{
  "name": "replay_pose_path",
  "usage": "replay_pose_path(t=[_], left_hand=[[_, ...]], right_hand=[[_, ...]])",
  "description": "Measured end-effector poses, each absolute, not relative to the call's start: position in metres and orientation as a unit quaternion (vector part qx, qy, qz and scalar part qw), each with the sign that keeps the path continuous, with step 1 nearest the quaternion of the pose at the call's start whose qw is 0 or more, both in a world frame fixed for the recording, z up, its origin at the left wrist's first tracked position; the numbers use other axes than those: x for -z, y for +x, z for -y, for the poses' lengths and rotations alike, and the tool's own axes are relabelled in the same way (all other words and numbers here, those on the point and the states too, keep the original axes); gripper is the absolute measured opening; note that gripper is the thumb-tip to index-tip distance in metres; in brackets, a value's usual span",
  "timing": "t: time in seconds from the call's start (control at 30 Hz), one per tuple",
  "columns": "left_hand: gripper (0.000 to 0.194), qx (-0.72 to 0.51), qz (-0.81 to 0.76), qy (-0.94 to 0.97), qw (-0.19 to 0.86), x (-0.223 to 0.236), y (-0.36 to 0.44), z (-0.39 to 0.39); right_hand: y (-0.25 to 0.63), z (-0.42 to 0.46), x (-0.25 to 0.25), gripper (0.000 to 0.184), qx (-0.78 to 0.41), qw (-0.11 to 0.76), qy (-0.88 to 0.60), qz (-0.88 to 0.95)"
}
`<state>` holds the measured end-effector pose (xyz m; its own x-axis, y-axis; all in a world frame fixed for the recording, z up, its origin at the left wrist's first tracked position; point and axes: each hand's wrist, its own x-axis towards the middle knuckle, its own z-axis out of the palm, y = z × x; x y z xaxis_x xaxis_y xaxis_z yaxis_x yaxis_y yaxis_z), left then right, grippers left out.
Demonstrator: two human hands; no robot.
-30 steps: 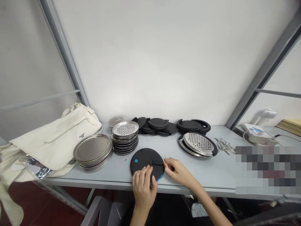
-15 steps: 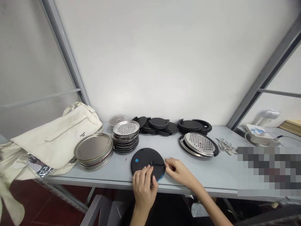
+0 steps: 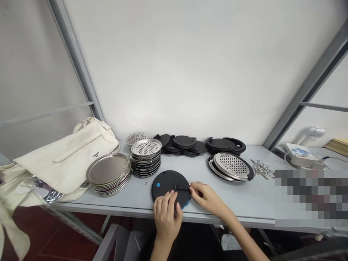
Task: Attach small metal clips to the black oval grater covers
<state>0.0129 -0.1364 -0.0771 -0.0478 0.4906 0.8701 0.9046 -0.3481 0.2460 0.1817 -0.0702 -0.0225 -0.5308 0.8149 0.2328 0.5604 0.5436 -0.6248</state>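
A black round disc (image 3: 164,177) with a blue dot lies on the table near its front edge. My left hand (image 3: 166,214) holds it down, fingers across its near part and the thumb by its right side. A narrow slot with a dark strip runs from the disc's middle to its right edge. There, my right hand (image 3: 204,195) pinches a small bent metal wire clip (image 3: 188,185) between thumb and forefinger. The clip is largely covered by the fingertips. Some blue shows along the disc's lower right rim.
Plain metal discs (image 3: 108,169) and perforated grater discs (image 3: 146,148) stand stacked at left. Black rings and discs (image 3: 184,141) lie along the wall. Grater plates in a black holder (image 3: 232,166) and loose wire clips (image 3: 261,169) lie right. A cream bag (image 3: 73,156) covers the left end.
The right fingertips shift slightly at the disc's right edge, still pinching the metal clip. My left hand stays on the disc. The whole view drifts slightly.
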Motion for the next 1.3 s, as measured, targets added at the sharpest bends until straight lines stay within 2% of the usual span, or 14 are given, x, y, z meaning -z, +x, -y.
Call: replay_pose_path(t=[1.3], left_hand=[[0.027, 0.499, 0.521, -0.667, 0.186, 0.0812, 0.0115, 0.1365]], right_hand=[[0.1828, 0.0688, 0.0271, 0.033, -0.25, 0.242, -0.403, 0.847]])
